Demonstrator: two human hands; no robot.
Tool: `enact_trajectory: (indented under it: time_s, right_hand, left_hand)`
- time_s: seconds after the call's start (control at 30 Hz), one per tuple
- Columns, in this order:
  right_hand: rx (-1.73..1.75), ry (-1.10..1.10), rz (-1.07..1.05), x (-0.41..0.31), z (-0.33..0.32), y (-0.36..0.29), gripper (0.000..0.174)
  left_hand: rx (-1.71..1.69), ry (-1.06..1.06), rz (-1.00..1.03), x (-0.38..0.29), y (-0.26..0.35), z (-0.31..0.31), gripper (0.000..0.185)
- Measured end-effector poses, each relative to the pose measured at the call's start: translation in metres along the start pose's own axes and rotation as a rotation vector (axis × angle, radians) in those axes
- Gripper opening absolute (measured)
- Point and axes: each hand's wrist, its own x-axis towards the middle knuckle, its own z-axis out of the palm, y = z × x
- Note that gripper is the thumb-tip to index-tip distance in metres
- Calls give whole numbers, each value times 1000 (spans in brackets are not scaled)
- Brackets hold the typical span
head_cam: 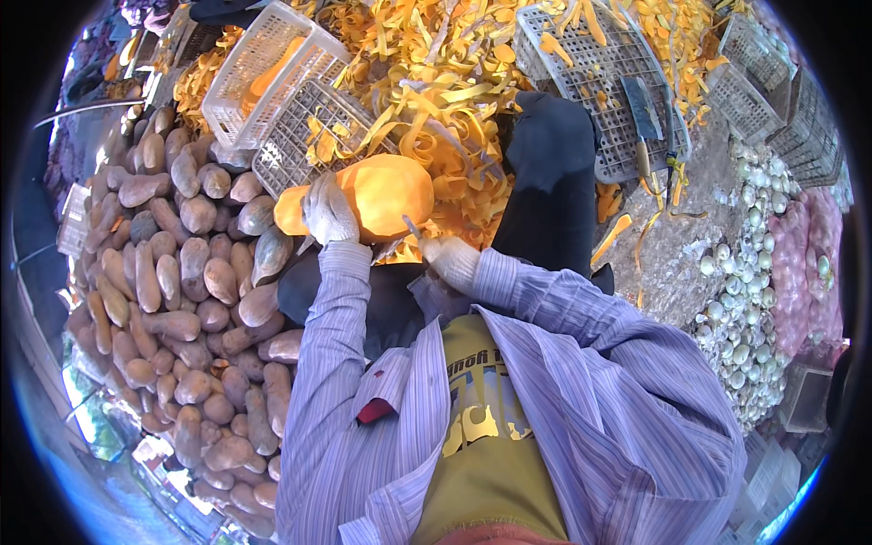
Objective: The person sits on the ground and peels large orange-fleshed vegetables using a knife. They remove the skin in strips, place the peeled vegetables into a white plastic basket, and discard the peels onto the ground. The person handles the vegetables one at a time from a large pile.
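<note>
A peeled orange butternut squash [392, 194] lies crosswise in front of me, above my lap. My left hand [332, 210], in a pale work glove, grips it around its narrower neck. In my gloved right hand [451, 262] is a slim hand tool [411, 226], its tip at the squash's near right side. Whether that tool is a knife or a peeler cannot be made out. Curled orange peelings [449, 150] are heaped just beyond the squash. An upturned grey plastic crate [283, 153] sits behind its neck, with some peel on top.
Unpeeled squash [197, 327] form a large pile at left. A white crate [225, 102] holds peeled squash. On an overturned crate [579, 75] at right rest a cleaver [642, 109] and another long blade [670, 126]. Onions [742, 272] cover the floor at far right, beside filled pink mesh sacks [807, 266].
</note>
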Motion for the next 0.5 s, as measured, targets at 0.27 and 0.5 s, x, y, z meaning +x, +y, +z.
enact_trajectory:
  time_s: [0.27, 0.5]
  right_hand:
    - [1307, 106, 391, 59, -82, 12, 29]
    - [822, -56, 491, 73, -50, 51, 35]
  left_hand:
    - [-123, 142, 80, -28, 0, -10, 36]
    - [-176, 114, -132, -70, 19, -30, 39]
